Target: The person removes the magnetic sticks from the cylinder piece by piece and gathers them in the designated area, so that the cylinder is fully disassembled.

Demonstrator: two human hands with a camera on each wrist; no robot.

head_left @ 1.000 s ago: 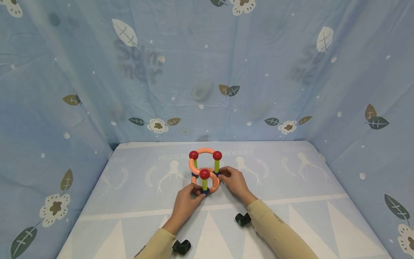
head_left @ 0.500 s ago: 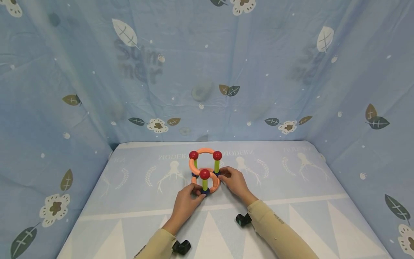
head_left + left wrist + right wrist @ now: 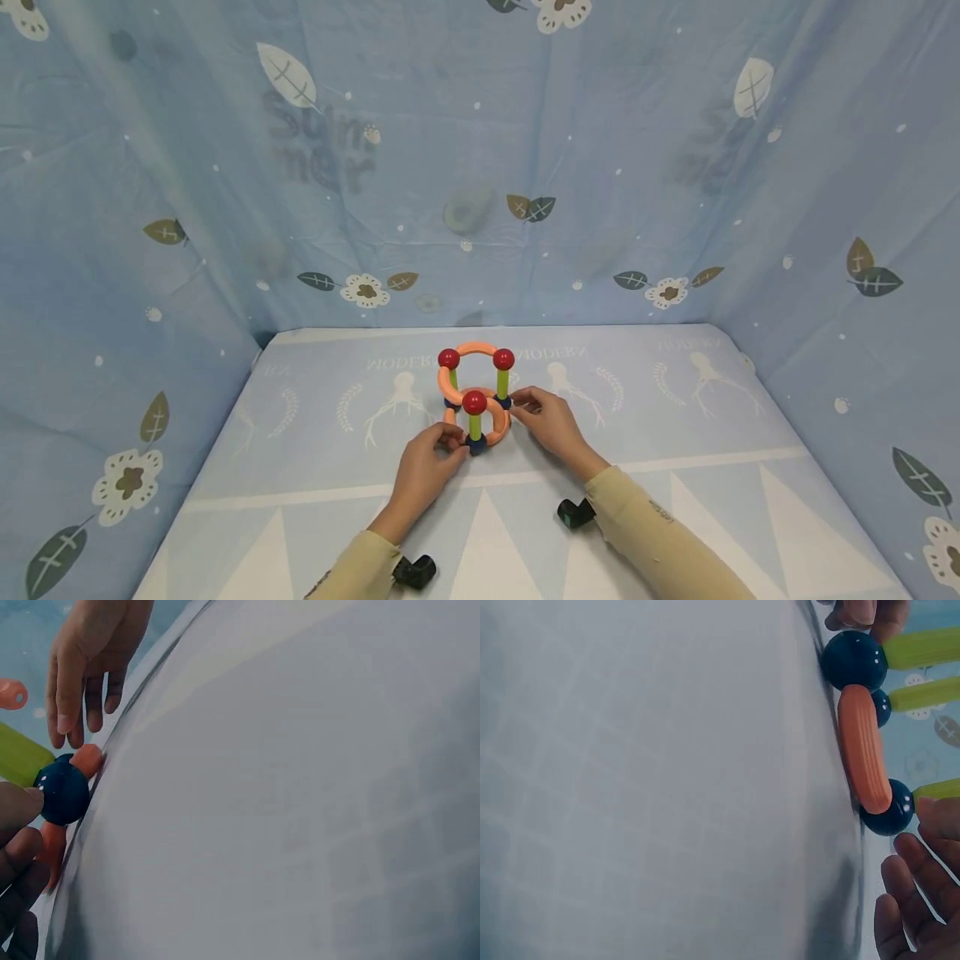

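Observation:
A magnetic ball-and-stick frame [image 3: 475, 427] stands upright on the table, with three lime rods topped by red balls. Orange curved rods [image 3: 865, 750] join the balls at the top and bottom, and dark blue balls form its feet. At the front blue ball [image 3: 66, 791], my left hand [image 3: 427, 471] has its thumb against the surface, the other fingers loosely bent beside it. My right hand [image 3: 553, 427] is beside the right rear blue ball [image 3: 889, 814], thumb tip near the lime rod and the other fingers spread apart. Neither hand is wrapped around a piece.
A pale blue patterned cloth [image 3: 675, 508] covers the table. Behind and at both sides hang blue printed curtains [image 3: 480, 167]. Black wrist cameras [image 3: 576, 513] jut inward from both tan sleeves [image 3: 652, 529].
Both hands have drawn slightly outward from the frame's feet, and the fingers have loosened. The forearms shifted apart a little. The frame stays standing in the same spot.

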